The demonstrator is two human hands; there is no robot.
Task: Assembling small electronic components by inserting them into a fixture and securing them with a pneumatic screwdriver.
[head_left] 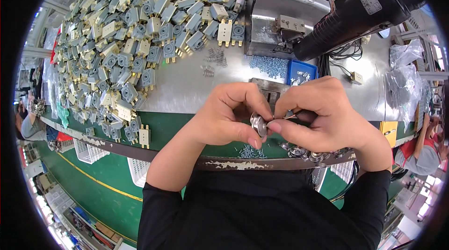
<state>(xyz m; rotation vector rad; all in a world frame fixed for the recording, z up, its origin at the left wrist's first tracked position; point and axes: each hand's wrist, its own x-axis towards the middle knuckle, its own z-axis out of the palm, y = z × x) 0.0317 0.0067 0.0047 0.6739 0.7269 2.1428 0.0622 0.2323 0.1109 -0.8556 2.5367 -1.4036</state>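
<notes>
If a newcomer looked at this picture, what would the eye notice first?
First, the left hand and right hand at centre, pinching a small round silver metal part together. Next, the huge heap of grey and cream plastic components across the upper-left steel table. A black cylindrical power tool hangs at upper right.

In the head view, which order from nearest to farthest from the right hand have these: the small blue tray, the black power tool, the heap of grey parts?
Measured from the right hand:
1. Small blue tray, just above the hand on the metal table.
2. Black power tool, hanging higher, upper right.
3. Heap of grey parts, far upper left.
</notes>
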